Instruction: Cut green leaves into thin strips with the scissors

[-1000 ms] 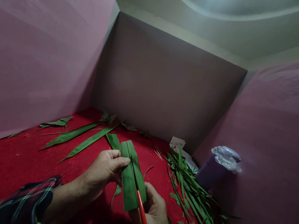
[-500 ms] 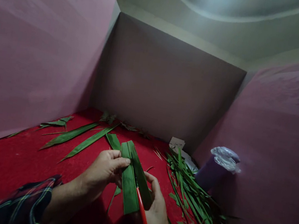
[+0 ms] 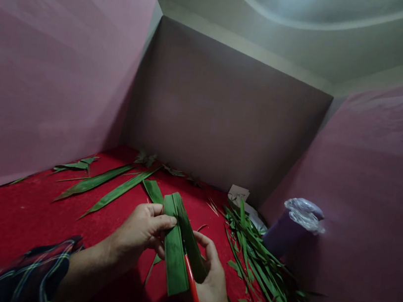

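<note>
My left hand pinches a broad green leaf strip between thumb and fingers, near the strip's upper end. The strip is folded lengthwise, and its right half stands off at an angle. My right hand is closed around that right half from the outside, with its fingers partly hidden behind the leaf. Along the gap between the two halves lies a slim red tool with a dark tip, beside my right hand; its kind cannot be made out. Another green leaf piece shows just behind my left hand.
Red cloth covers the floor. Two long leaves lie at the left, with leaf scraps by the wall. A large pile of green leaves lies at the right, near a purple bin with clear plastic over its rim and a white card.
Both hands keep their hold, and the folded leaf strip has dropped very slightly. Everything around them stays where it was.
</note>
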Demonstrator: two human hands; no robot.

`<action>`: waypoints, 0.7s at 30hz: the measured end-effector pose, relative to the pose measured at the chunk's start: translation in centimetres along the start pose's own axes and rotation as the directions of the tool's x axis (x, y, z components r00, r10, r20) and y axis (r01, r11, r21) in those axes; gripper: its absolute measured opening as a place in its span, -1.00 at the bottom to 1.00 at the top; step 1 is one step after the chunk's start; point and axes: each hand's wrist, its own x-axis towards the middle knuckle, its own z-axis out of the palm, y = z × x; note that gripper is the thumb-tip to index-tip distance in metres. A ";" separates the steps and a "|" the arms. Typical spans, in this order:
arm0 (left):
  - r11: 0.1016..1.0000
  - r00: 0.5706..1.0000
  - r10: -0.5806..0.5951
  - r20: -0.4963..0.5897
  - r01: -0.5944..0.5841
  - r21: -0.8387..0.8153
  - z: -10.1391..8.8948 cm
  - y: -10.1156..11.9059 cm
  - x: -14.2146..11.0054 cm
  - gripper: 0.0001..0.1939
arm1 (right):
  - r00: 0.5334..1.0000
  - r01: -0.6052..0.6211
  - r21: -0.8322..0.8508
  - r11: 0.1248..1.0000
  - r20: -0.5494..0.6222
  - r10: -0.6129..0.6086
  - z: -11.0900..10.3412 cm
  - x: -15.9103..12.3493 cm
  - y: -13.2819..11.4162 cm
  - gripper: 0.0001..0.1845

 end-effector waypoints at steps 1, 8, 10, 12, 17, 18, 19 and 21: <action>1.000 1.000 0.001 0.002 -0.001 -0.001 0.0 0.0 0.0 -0.84 | 1.000 0.000 0.002 1.000 -0.007 0.000 0.0 0.0 0.1 -0.29; 0.999 0.998 -0.034 0.044 0.033 0.013 -0.1 -0.1 -0.3 -0.84 | 1.000 -0.015 0.004 1.000 0.024 0.015 -0.2 0.2 -0.2 -0.21; 0.999 0.996 -0.051 0.068 0.050 0.021 0.0 0.0 -0.3 -0.84 | 0.999 -0.019 -0.024 1.000 0.041 0.020 -0.3 0.1 -0.2 -0.22; 0.998 0.996 -0.057 0.071 0.055 0.024 0.0 0.1 -0.3 -0.84 | 0.999 -0.018 -0.047 0.999 0.042 0.020 -0.4 0.1 -0.2 -0.22; 0.998 0.995 -0.061 0.080 0.057 0.040 0.3 0.3 -0.6 -0.86 | 0.999 -0.029 0.005 1.000 0.041 0.028 -0.4 0.2 -0.1 -0.19; 0.997 0.994 -0.063 0.093 0.059 0.044 0.4 0.3 -0.7 -0.87 | 0.998 -0.034 0.029 0.999 0.047 0.033 -0.3 0.3 -0.1 -0.18; 0.997 0.992 -0.064 0.109 0.059 0.047 0.5 0.3 -0.8 -0.88 | 0.998 -0.040 0.053 0.998 0.053 0.037 -0.2 0.3 -0.1 -0.17; 0.997 0.989 -0.066 0.136 0.060 0.046 0.6 0.2 -0.9 -0.89 | 0.997 -0.052 0.094 0.994 0.056 0.047 -0.1 0.3 -0.2 -0.15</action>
